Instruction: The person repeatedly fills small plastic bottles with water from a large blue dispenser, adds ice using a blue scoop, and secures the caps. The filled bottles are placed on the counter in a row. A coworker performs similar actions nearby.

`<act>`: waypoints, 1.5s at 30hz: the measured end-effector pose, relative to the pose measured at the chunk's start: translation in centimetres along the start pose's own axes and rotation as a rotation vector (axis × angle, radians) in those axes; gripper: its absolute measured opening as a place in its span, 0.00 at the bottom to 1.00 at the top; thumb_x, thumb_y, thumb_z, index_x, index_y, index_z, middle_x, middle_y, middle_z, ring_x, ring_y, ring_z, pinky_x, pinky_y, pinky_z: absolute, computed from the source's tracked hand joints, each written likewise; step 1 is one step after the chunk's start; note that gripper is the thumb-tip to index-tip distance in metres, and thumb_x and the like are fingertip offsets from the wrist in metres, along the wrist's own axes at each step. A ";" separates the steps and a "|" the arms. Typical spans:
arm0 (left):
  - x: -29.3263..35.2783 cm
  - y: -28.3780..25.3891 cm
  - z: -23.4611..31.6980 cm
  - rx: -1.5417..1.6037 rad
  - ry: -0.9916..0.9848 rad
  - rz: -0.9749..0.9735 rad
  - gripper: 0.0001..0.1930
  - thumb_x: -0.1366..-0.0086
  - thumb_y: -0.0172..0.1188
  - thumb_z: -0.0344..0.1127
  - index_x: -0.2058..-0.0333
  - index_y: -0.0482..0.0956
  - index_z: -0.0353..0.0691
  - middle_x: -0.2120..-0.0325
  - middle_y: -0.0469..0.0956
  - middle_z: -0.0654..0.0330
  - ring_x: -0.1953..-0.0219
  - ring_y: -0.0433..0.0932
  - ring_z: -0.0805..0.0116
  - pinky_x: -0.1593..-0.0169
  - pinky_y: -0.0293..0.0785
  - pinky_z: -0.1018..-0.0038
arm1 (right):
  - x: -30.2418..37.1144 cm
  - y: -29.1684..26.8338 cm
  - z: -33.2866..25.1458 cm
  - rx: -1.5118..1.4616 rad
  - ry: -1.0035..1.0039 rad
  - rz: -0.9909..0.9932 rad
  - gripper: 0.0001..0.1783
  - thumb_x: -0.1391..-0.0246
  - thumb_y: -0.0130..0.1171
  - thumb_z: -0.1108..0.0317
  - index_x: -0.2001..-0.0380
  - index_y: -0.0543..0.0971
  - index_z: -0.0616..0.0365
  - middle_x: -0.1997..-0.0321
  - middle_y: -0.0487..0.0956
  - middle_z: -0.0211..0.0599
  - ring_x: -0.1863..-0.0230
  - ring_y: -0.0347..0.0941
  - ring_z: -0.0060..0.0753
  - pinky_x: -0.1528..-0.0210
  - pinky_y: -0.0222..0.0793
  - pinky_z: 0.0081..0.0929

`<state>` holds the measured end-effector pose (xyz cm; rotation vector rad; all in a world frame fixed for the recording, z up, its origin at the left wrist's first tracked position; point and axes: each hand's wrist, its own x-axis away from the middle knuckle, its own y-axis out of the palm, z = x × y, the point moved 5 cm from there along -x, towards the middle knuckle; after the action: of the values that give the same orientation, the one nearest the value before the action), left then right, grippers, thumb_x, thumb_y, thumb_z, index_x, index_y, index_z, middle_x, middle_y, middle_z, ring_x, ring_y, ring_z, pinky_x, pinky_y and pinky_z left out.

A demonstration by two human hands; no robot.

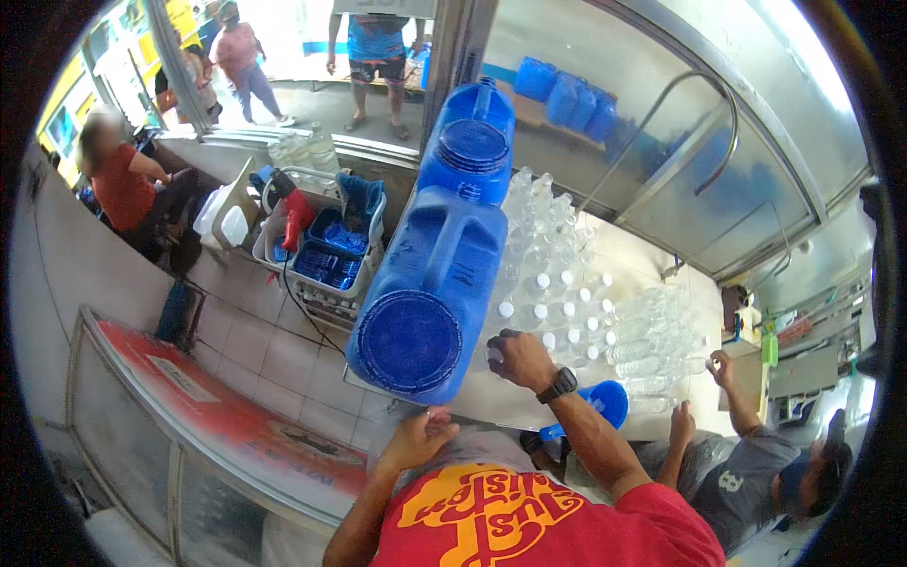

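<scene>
My right hand [522, 362], with a dark watch at the wrist, is closed at the table's near side, its fingers around what looks like a small white bottle cap [495, 355]. Clear plastic bottles with white caps [569, 309] stand just beyond it. Near my body, below the front end of a big blue water jug [409, 342], hangs my left hand [420, 438]; its fingers are loosely bent and apart, with nothing visible in them. A second blue jug [472, 146] stands behind the first.
Uncapped clear bottles [534, 217] crowd the table's far part. A blue funnel-like container [605, 402] is right of my forearm. A co-worker's hand [723, 369] is at the bottles on the right. Left are a basket with blue trays [326, 265] and a red-topped chest [236, 416].
</scene>
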<state>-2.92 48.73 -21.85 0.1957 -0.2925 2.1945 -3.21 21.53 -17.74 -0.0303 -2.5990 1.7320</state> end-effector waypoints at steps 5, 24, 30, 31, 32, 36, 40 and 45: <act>-3.0 1.7 -2.7 -0.097 0.074 -0.077 0.33 0.29 0.67 0.52 0.36 0.72 0.33 0.43 0.80 0.44 0.44 0.84 0.54 0.43 0.80 0.63 | 0.8 -5.1 -2.6 0.016 0.051 0.001 0.15 0.50 0.67 0.63 0.59 0.86 0.57 0.63 0.83 0.46 0.63 0.82 0.57 0.59 0.80 0.49; -4.8 5.4 7.8 1.242 -0.180 -0.810 0.38 0.37 0.74 0.41 0.33 0.62 0.49 0.44 0.76 0.39 0.50 0.84 0.41 0.66 0.91 0.60 | 14.4 -25.0 -8.5 -0.295 0.201 0.156 0.24 0.50 0.80 0.58 0.51 0.88 0.55 0.66 0.86 0.41 0.67 0.84 0.40 0.66 0.75 0.33; -3.6 3.0 10.7 1.278 -0.272 -0.838 0.34 0.33 0.69 0.40 0.32 0.66 0.45 0.44 0.77 0.38 0.53 0.86 0.43 0.71 0.90 0.65 | 13.9 -25.0 -7.5 -0.294 0.067 0.132 0.24 0.48 0.78 0.59 0.49 0.87 0.54 0.61 0.87 0.43 0.64 0.86 0.44 0.65 0.78 0.33; -3.5 2.6 10.8 1.296 -0.311 -0.831 0.33 0.33 0.69 0.40 0.32 0.66 0.45 0.44 0.77 0.37 0.54 0.87 0.42 0.72 0.90 0.66 | 13.3 -24.8 -7.5 -0.348 -0.027 0.137 0.24 0.47 0.78 0.60 0.48 0.87 0.54 0.58 0.88 0.44 0.61 0.86 0.44 0.62 0.80 0.33; -3.4 2.5 11.0 1.351 -0.326 -0.846 0.33 0.33 0.68 0.39 0.32 0.66 0.45 0.45 0.77 0.36 0.55 0.87 0.41 0.72 0.90 0.67 | 12.8 -24.6 -7.5 -0.404 -0.138 0.153 0.25 0.47 0.78 0.61 0.47 0.87 0.54 0.55 0.88 0.45 0.59 0.87 0.45 0.60 0.81 0.33; -3.1 3.1 11.3 1.363 -0.224 -0.853 0.33 0.31 0.64 0.39 0.30 0.65 0.45 0.45 0.77 0.31 0.57 0.87 0.41 0.76 0.87 0.70 | 12.9 -24.6 -7.3 -0.404 -0.287 0.164 0.27 0.46 0.76 0.64 0.42 0.85 0.54 0.43 0.85 0.48 0.50 0.87 0.45 0.51 0.83 0.33; -2.9 3.7 11.6 1.413 -0.256 -0.890 0.34 0.29 0.61 0.42 0.28 0.62 0.40 0.45 0.76 0.28 0.60 0.88 0.44 0.80 0.83 0.76 | 14.1 -25.5 -7.8 -0.216 -0.286 0.115 0.25 0.48 0.78 0.53 0.50 0.87 0.55 0.57 0.87 0.43 0.60 0.87 0.41 0.61 0.82 0.32; -3.3 4.0 11.6 1.202 -0.304 -0.942 0.37 0.28 0.61 0.44 0.27 0.60 0.33 0.47 0.78 0.30 0.65 0.88 0.51 0.83 0.78 0.80 | 13.3 -24.9 -6.8 0.035 -0.276 -0.004 0.25 0.40 0.68 0.43 0.70 0.78 0.54 0.75 0.68 0.37 0.77 0.69 0.42 0.74 0.63 0.39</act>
<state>-3.81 40.65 -12.03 1.0707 0.8431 1.1319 -16.51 18.60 7.92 0.2311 -2.7477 1.9031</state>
